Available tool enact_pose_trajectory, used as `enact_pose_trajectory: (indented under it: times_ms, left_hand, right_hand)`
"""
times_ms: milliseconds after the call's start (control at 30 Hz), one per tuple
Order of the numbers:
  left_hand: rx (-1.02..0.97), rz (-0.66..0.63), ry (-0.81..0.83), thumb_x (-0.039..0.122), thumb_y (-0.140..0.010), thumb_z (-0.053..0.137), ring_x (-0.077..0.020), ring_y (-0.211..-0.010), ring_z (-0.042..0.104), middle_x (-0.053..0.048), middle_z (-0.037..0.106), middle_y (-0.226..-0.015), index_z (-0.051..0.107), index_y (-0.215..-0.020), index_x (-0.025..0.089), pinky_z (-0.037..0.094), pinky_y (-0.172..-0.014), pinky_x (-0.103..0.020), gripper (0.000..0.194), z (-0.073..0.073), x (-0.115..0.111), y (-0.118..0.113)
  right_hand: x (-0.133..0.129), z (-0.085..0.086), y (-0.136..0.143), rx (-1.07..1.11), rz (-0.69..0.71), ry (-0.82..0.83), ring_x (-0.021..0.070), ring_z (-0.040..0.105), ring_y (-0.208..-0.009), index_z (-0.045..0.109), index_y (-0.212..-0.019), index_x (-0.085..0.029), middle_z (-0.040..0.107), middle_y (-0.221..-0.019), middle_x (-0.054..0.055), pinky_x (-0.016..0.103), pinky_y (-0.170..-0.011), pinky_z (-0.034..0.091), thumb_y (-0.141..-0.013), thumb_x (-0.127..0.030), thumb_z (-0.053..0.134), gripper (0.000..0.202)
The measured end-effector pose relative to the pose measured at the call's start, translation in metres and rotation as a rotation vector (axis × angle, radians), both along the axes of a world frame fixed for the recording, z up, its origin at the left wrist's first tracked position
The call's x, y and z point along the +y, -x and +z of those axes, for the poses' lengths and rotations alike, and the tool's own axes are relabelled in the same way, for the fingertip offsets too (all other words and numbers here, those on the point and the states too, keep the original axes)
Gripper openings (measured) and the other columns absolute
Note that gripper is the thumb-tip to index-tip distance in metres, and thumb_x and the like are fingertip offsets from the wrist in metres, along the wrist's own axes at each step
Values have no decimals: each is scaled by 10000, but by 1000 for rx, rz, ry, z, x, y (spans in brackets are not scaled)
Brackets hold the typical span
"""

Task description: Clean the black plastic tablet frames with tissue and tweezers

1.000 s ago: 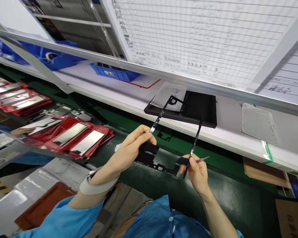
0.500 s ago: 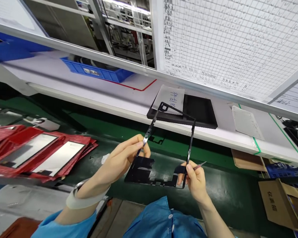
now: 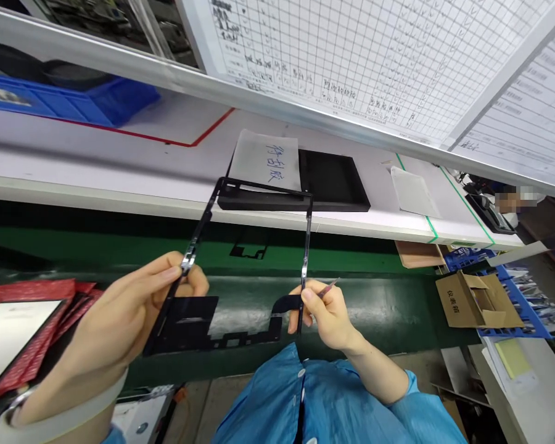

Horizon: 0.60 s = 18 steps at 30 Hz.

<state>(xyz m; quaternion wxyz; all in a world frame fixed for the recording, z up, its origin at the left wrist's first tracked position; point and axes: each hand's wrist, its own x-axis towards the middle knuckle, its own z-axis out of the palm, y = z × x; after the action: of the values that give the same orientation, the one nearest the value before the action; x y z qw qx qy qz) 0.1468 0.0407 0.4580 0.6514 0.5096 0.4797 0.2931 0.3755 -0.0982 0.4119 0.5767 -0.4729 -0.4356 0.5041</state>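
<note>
A thin black tablet frame (image 3: 306, 246), open in the middle, is held up in front of me over the green bench. My left hand (image 3: 134, 302) pinches its left side rail between thumb and fingers. On the opposite rail, my right hand (image 3: 326, 311) grips low down, near the bottom corner. Tweezers or a similar slim pointed tool (image 3: 329, 287) also stick out of my right hand; most of the tool is hidden. Wide black sections run along the frame's lower end, the largest at the left.
A black tray (image 3: 335, 179) with a handwritten paper (image 3: 268, 161) lies on the white shelf (image 3: 166, 194) ahead. Screens in red wrap (image 3: 41, 308) are at left. A blue bin (image 3: 74, 102) stands on the shelf. A cardboard box (image 3: 462, 302) is at right; a person's hand (image 3: 509, 202) is farther back.
My view has turned to the right, so shelf and bench items sit farther left. Both hands still hold the frame, which appears slightly tilted compared with before.
</note>
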Motion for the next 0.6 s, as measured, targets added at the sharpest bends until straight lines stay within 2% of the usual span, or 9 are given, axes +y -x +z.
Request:
enact_pose_trajectory:
  times_ms: [133, 267, 433, 600]
  left_hand:
    - [4, -4, -39, 609, -853, 718, -139, -532, 500, -22, 627, -670, 627, -671, 212, 406, -427, -255, 446, -6, 4, 2]
    - [-89, -90, -174, 578, -886, 718, -135, -568, 508, -22, 606, -650, 614, -669, 215, 448, -491, -244, 436, -15, 9, 3]
    - [-89, -205, -260, 672, -817, 788, -157, -586, 532, -53, 632, -680, 695, -687, 212, 428, -458, -265, 487, -21, 11, 0]
    - [-52, -306, -311, 713, -849, 769, -151, -594, 547, -59, 656, -699, 690, -690, 211, 426, -484, -252, 532, -24, 11, -6]
  right_hand:
    - [-1, -4, -2, -26, 5, -13, 92, 453, -499, 743, -936, -178, 689, -620, 13, 246, -532, 400, -1017, -838, 554, 691]
    - [-3, -16, -8, -82, -19, -30, 91, 494, -529, 726, -924, -168, 703, -639, 23, 240, -550, 383, -1072, -762, 538, 641]
    - [-9, -38, -20, -180, -86, -18, 104, 595, -650, 761, -1023, -157, 764, -783, 52, 247, -606, 380, -1134, -635, 518, 548]
    - [-20, -55, -31, -228, -105, 18, 114, 609, -663, 789, -1086, -161, 765, -797, 49, 250, -609, 391, -1136, -626, 517, 540]
